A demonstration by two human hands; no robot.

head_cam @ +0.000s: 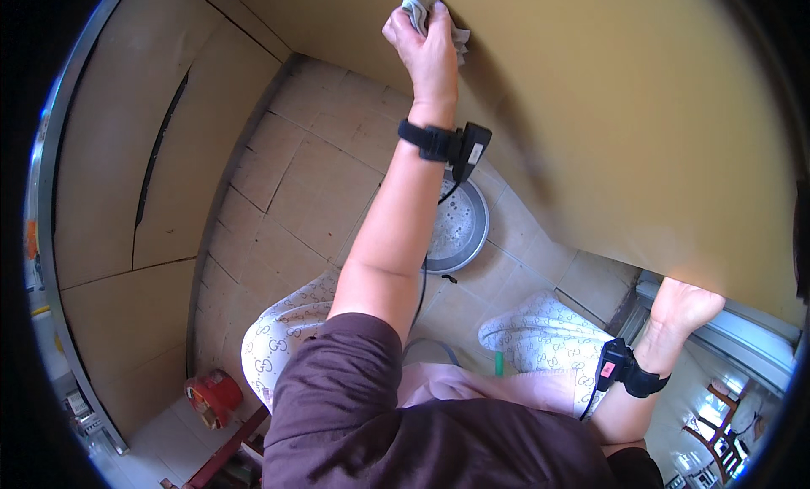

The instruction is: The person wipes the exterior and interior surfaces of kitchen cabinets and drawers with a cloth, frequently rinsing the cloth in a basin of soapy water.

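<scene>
My left hand (424, 36) reaches far forward and pinches a crumpled light grey cloth (419, 7) against a yellow-brown door panel (633, 141). Part of the cloth hangs out beyond the fingers on the right. At the lower right, my right hand (686, 305) is at the near edge of that panel; its fingers are hidden behind it, so their grip does not show. Below my left forearm, a round metal basin (478, 236) with bubbly water stands on the floor, partly covered by the arm.
Beige tiles (304, 166) cover the floor. Cabinet fronts (209, 122) line the left side. A red container (215, 397) stands low at the left, near a dark red wooden frame (228, 448). Cabled black devices are strapped to both wrists. My patterned trouser legs (544, 337) flank the basin's near side.
</scene>
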